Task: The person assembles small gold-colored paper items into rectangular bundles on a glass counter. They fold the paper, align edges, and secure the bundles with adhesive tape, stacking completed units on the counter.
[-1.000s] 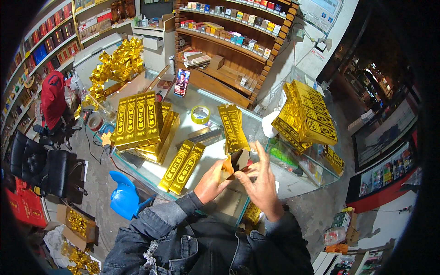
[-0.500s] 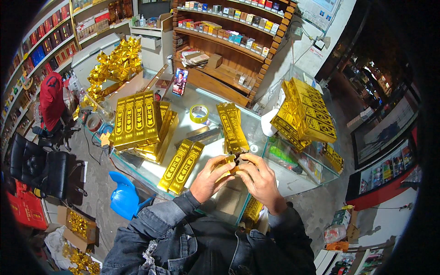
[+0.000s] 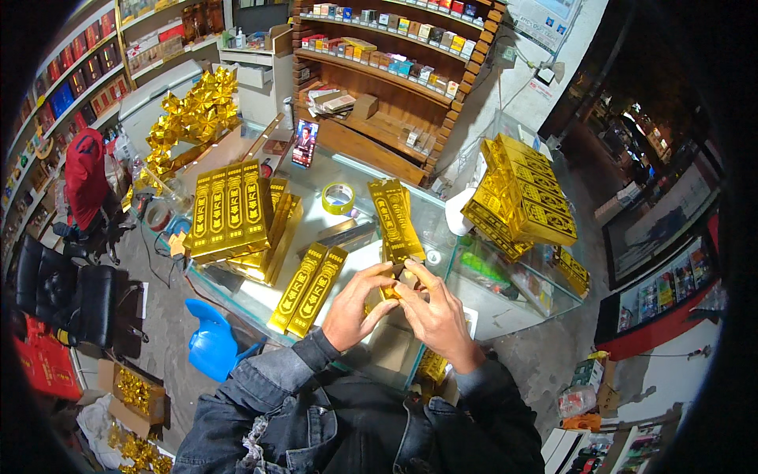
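Observation:
My left hand [image 3: 359, 306] and my right hand [image 3: 439, 314] meet at the near end of a long gold cardboard box [image 3: 393, 215], over the front edge of the glass counter. Fingers of both hands close around its end, where small flaps show between them; the fingers partly hide this end. Another gold strip lies partly under the box. To the left, two slim gold boxes [image 3: 309, 289] rest side by side, pointing toward me. Beyond them is a larger stack of gold boxes [image 3: 230, 212] with dark lettering.
On the glass counter [image 3: 347, 175] are a roll of yellow tape [image 3: 339, 198] and an upright phone [image 3: 305, 143] with a lit screen. More gold boxes [image 3: 534, 189] are piled at the right. A blue plastic chair [image 3: 212, 340] stands at the counter's near left. Gold foil decorations [image 3: 193, 114] lie behind.
My right fingers have shifted across the end of the gold box, and my left fingers have opened out slightly. The whole view has moved a little; the other boxes stay put.

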Available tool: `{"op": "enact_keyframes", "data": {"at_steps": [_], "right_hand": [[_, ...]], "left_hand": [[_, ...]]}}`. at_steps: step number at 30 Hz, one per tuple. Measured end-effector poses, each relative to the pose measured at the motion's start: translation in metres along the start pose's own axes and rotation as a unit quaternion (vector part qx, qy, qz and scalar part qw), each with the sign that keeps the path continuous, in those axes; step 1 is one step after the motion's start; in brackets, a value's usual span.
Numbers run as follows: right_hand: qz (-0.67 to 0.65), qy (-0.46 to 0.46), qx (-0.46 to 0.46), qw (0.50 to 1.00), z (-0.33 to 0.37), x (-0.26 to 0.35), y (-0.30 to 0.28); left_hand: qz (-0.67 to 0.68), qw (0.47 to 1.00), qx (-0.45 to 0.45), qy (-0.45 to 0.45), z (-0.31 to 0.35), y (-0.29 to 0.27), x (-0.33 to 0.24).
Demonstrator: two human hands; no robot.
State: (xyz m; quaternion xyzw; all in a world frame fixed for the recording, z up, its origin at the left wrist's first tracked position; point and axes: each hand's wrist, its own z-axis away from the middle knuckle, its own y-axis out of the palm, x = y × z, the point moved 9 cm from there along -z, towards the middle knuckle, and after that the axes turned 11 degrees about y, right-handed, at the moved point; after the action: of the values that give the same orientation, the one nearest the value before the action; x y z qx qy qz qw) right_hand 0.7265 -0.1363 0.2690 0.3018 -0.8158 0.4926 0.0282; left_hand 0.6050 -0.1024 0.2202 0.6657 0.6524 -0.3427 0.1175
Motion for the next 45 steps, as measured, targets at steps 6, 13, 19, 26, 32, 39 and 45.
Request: {"op": "enact_keyframes", "data": {"at_steps": [6,13,19,26,32,39,45], "right_hand": [[-0.178,0.049,-0.039,0.982,0.003,-0.015,-0.018],[-0.394,0.338,0.177,0.836,0.008,-0.053,0.037],[-0.311,0.344,0.184,0.867,0.009,-0.053,0.035],[-0.441,0.387,0.138,0.798,0.014,-0.085,0.042],[-0.505,0.369,0.284,0.727,0.019,-0.084,0.077],[-0.169,0.228,0.066,0.957,0.022,-0.078,0.07],[-0.098,0.281,0.156,0.942,0.049,-0.082,0.12]], "left_hand": [[-0.059,0.994,0.021,0.085,-0.004,0.005,-0.012],[-0.056,0.995,0.005,0.082,0.005,0.009,-0.012],[-0.037,0.996,-0.045,0.065,0.008,0.009,-0.01],[-0.053,0.993,0.103,0.019,0.01,0.019,-0.011],[-0.058,0.918,0.301,0.25,0.036,0.062,-0.065],[-0.098,0.993,-0.068,0.012,0.006,-0.008,-0.001],[-0.072,0.997,0.015,0.011,0.015,0.012,0.025]]}}
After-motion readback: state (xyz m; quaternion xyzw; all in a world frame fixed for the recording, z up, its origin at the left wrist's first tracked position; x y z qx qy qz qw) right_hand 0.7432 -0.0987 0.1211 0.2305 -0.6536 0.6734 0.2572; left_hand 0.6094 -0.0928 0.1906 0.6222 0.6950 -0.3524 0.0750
